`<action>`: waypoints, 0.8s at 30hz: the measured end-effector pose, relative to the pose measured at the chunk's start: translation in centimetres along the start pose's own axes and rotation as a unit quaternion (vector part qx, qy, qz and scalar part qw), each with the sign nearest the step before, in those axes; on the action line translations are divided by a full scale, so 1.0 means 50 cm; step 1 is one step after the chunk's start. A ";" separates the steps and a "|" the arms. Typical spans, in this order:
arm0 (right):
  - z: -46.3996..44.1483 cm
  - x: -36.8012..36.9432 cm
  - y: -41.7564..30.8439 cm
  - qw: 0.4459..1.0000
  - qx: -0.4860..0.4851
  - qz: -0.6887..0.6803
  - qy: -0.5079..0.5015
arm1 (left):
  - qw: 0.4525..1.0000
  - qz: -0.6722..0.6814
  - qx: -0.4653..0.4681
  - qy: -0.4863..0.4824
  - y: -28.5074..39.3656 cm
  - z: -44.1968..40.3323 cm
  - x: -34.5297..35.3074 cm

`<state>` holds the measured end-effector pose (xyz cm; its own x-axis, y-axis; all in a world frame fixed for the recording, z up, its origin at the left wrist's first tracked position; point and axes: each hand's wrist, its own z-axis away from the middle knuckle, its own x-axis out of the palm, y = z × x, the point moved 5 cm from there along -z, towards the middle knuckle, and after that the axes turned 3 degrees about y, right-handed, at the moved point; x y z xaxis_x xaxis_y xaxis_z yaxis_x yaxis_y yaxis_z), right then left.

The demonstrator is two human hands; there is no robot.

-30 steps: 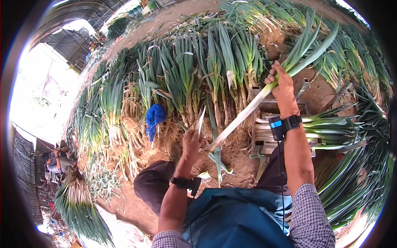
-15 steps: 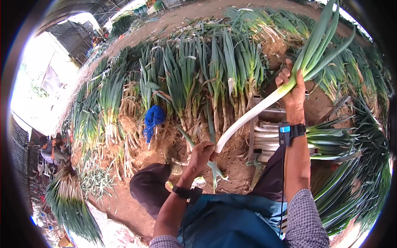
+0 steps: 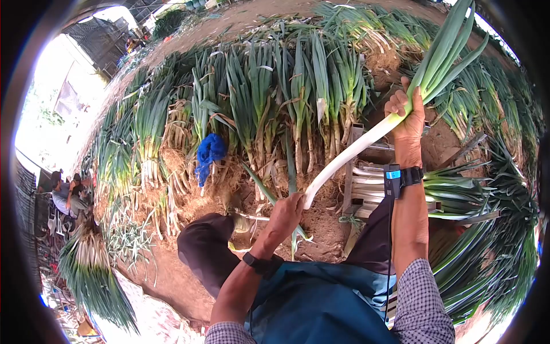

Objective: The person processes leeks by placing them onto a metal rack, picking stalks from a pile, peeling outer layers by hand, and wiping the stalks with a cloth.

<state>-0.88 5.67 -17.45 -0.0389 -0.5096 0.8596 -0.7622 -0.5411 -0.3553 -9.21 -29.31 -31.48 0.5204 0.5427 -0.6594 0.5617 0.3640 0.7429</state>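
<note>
A long leek (image 3: 355,151), with a white shaft and green leaves, slants across in front of me. My right hand (image 3: 408,117) is wrapped round it where the white turns to green. The closed fingers of my left hand (image 3: 286,213) pinch its lower end, which they partly hide. Below the left hand, a strip of green leaf (image 3: 295,238) hangs or lies against the soil; I cannot tell whether it is held. Several cleaned leeks (image 3: 366,192) with white stems lie in a low frame (image 3: 348,189), left of my right forearm.
Rows of untrimmed leeks (image 3: 258,97) with soil on their roots stand beyond my hands. A blue net bundle (image 3: 211,153) hangs among them. More leeks (image 3: 478,258) are heaped at the right, and a bunch (image 3: 94,264) lies at the left. Another person (image 3: 64,198) sits far left.
My left hand has shifted slightly up and right along with the leek's lower end. The right hand keeps its hold, nearly in the same place. The view has tilted a little.
</note>
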 end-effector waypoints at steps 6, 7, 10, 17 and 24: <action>0.000 0.005 0.004 0.999 -0.006 0.030 0.020 | 0.999 -0.011 0.005 0.040 0.043 0.000 -0.020; 0.001 0.007 0.004 0.999 -0.009 0.036 0.027 | 0.999 -0.017 0.003 0.038 0.049 -0.002 -0.022; 0.000 0.005 0.010 0.999 -0.005 0.039 0.032 | 0.995 -0.092 0.027 0.026 0.052 -0.015 -0.015; 0.017 0.030 0.031 0.998 0.011 0.064 0.020 | 0.995 -0.089 0.038 0.000 0.023 -0.026 0.012; 0.019 0.027 0.035 0.995 0.014 0.090 0.042 | 0.999 -0.041 -0.001 0.022 -0.010 -0.019 0.016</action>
<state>-1.66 3.41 -17.25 -0.2271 -0.5431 0.8084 -0.7194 -0.4659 -0.5151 -9.68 -28.34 -32.27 0.4435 0.5438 -0.7124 0.6005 0.4098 0.6866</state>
